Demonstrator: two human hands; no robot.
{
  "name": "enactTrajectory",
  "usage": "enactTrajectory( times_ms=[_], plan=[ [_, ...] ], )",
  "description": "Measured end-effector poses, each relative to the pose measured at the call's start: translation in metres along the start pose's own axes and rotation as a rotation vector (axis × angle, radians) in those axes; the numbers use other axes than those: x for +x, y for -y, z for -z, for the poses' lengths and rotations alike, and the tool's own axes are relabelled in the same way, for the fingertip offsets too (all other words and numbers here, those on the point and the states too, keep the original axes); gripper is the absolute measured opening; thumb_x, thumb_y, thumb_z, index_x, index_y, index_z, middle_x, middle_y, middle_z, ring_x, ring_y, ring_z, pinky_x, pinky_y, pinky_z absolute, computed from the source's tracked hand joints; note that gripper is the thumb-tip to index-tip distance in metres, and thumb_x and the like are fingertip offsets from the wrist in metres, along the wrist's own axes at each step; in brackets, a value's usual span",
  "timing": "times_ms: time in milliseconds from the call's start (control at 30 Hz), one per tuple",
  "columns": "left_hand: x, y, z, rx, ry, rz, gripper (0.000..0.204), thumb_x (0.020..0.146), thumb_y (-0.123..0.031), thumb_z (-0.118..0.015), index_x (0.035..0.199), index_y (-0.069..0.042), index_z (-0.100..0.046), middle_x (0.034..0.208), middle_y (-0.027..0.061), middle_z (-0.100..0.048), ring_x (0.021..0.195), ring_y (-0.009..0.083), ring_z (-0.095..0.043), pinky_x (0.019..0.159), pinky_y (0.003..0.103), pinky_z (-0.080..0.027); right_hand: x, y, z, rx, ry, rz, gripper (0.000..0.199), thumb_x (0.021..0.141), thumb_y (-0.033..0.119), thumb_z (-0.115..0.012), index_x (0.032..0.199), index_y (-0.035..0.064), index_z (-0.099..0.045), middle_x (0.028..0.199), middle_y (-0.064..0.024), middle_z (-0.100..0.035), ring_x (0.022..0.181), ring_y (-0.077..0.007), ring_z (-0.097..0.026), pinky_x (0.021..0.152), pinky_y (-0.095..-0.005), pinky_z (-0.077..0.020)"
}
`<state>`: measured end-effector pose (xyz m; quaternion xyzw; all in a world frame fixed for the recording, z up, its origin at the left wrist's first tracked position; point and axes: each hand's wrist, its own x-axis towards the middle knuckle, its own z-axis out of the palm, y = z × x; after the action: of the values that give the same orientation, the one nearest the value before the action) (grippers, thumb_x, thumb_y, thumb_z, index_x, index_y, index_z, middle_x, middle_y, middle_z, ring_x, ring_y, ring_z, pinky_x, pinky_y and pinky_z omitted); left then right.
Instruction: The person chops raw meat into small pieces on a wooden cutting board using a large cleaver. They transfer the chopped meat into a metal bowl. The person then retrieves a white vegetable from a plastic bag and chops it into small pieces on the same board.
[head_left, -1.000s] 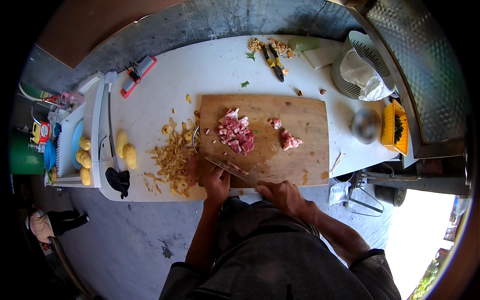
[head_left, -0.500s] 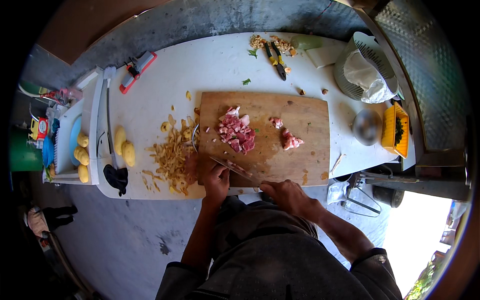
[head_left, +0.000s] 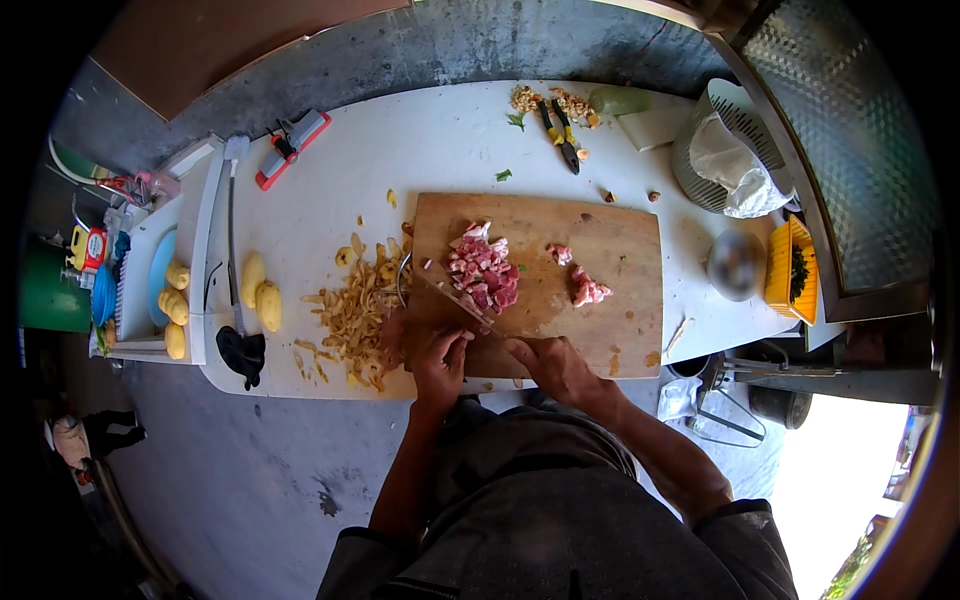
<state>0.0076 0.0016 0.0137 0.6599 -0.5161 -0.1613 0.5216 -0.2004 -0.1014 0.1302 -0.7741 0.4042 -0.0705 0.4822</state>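
Observation:
My right hand (head_left: 558,370) is wrapped round the handle of a kitchen knife (head_left: 462,300). The blade slants up to the left over the front of the wooden cutting board (head_left: 620,260), close to a pile of diced raw meat (head_left: 482,265). Beside the blade, at the board's front edge, my left hand (head_left: 438,368) is closed with thumb and fingertips together. Whether a bit of meat is in that pinch, I cannot make out. Two smaller lumps of meat (head_left: 590,289) lie apart, right of the pile.
Potato peelings (head_left: 355,310) are heaped left of the board, with peeled potatoes (head_left: 268,306) beyond. Pliers (head_left: 562,135) lie at the back. A grey-green basket (head_left: 700,160), a metal bowl (head_left: 735,265) and a yellow basket (head_left: 780,270) of greens stand on the right.
The knife blade has moved up and left toward the meat pile. My left hand has come away from the blade and sits slightly lower. The whole view has shifted a little.

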Motion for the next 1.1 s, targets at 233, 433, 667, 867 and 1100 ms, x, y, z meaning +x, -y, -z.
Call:
enactTrajectory(
  times_ms=[233,433,667,867,1100],
  plan=[
    [0.004,-0.002,0.000,0.095,-0.016,-0.090,0.018,0.091,0.005,-0.073,0.107,0.000,-0.077,0.101,0.0162,-0.074,0.094,0.0344,-0.071,0.084,0.040,-0.056,-0.032,0.000,0.008,-0.070,0.075,-0.008,0.044,0.113,0.043,-0.052,0.122,0.0053,-0.074,0.098,-0.0270,-0.075,0.097,-0.0506,-0.070,0.085,-0.0568,-0.0561],
    [0.010,-0.009,0.001,0.107,-0.002,-0.108,0.024,0.084,0.009,-0.073,0.106,0.000,-0.078,0.105,0.0165,-0.073,0.102,0.0372,-0.069,0.090,0.042,-0.055,-0.044,0.002,0.013,-0.014,0.142,-0.098,0.038,0.115,0.034,-0.052,0.121,0.0022,-0.073,0.100,-0.0268,-0.075,0.099,-0.0483,-0.072,0.087,-0.0535,-0.0547],
    [0.004,0.005,-0.003,0.059,-0.001,-0.066,0.019,0.085,0.010,-0.073,0.100,0.001,-0.076,0.097,0.0161,-0.073,0.092,0.0352,-0.071,0.083,0.041,-0.057,-0.047,0.004,0.020,0.024,0.177,-0.144,0.040,0.114,0.036,-0.051,0.120,0.0033,-0.073,0.101,-0.0283,-0.074,0.101,-0.0488,-0.070,0.089,-0.0550,-0.0551],
    [0.001,0.009,-0.002,0.042,0.019,-0.028,0.013,0.087,0.010,-0.072,0.097,0.002,-0.074,0.093,0.0142,-0.072,0.084,0.0308,-0.070,0.076,0.038,-0.055,-0.032,-0.004,0.013,-0.028,0.204,-0.099,0.041,0.115,0.035,-0.049,0.120,0.0014,-0.072,0.101,-0.0304,-0.073,0.102,-0.0494,-0.070,0.089,-0.0566,-0.0546],
    [-0.003,0.018,-0.003,0.040,0.007,-0.030,0.010,0.090,0.009,-0.071,0.097,0.002,-0.074,0.093,0.0135,-0.073,0.083,0.0275,-0.071,0.076,0.036,-0.056,-0.012,-0.019,-0.014,-0.120,0.110,-0.104,0.045,0.114,0.039,-0.050,0.114,0.0005,-0.074,0.097,-0.0294,-0.073,0.101,-0.0500,-0.069,0.085,-0.0565,-0.0545]
  ],
)
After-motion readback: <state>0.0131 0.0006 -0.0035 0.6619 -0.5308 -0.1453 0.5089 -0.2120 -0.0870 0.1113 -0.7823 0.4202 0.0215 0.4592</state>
